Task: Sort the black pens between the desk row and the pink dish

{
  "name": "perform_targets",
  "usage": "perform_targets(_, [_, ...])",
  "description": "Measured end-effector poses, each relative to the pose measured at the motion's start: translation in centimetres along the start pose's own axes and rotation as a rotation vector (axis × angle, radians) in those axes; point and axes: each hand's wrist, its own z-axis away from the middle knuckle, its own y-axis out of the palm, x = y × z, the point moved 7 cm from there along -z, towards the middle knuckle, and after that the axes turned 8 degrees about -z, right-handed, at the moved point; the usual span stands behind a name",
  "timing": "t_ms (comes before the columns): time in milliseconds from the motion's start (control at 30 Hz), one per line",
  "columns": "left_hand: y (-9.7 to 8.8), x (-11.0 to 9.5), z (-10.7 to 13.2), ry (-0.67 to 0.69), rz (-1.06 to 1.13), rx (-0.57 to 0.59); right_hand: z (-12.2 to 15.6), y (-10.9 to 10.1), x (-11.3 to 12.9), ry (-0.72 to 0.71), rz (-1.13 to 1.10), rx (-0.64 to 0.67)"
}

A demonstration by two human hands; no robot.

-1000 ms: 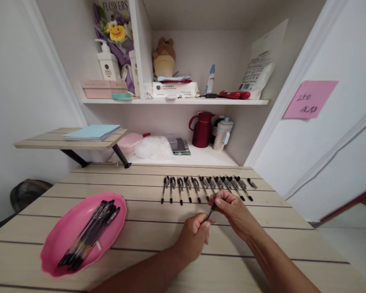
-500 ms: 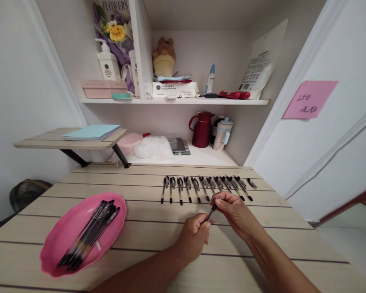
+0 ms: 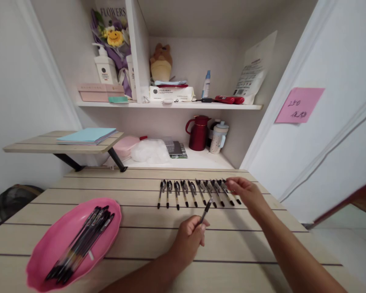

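An uncapped pen (image 3: 206, 211) with a dark grip and a bare silver tip is held in my left hand (image 3: 191, 236), its tip pointing up and away. My right hand (image 3: 247, 193) is over the right end of a row of pens (image 3: 177, 195), with thumb and forefinger close together. Whatever is between those fingertips is too small or hidden to make out. The row's pens lie side by side on the table, black caps at or beside their far ends. My right hand covers part of the rightmost pens.
A pink scalloped tray (image 3: 110, 240) with several pens in it sits at the left of the slatted wooden table (image 3: 140, 248). Behind are a small raised shelf (image 3: 24, 147) with blue paper, a red jug (image 3: 198, 133), a speckled cup (image 3: 218, 138) and a plastic bag (image 3: 151, 151).
My right hand has left the pen's tip and moved right and away to the row's end. The pen stays in my left hand, its silver tip now exposed. The view has shifted slightly.
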Motion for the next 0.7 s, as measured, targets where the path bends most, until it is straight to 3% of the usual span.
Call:
perform_targets(100, [0.1, 0.1, 0.0, -0.028, 0.014, -0.007, -5.0, -5.9, -1.6, 0.011, 0.59, -0.244])
perform_targets(167, [0.2, 0.0, 0.0, -0.035, 0.021, -0.016, -7.4, -8.1, -3.5, 0.107, 0.803, -0.235])
perform_targets(233, [0.2, 0.0, 0.1, -0.037, 0.024, -0.028, -8.8, -9.0, -5.0, 0.142, 0.828, -0.222])
perform_targets(400, [0.1, -0.2, 0.1, -0.04, 0.013, -0.047, -8.9, -9.1, -6.9, 0.177, 0.764, -0.224])
perform_targets(567, [0.1, -0.2, -0.1, -0.032, 0.031, -0.046, -7.2, -8.7, -6.4, 0.182, 0.63, -0.232])
perform_targets(667, [0.1, -0.4, 0.0, -0.015, 0.036, -0.047, -4.4, -5.5, -4.6, 0.151, 0.412, -0.133])
perform_targets(700, [0.1, -0.5, 0.1, -0.013, 0.033, -0.047, -3.2, -3.5, -3.8, 0.127, 0.137, -0.044])
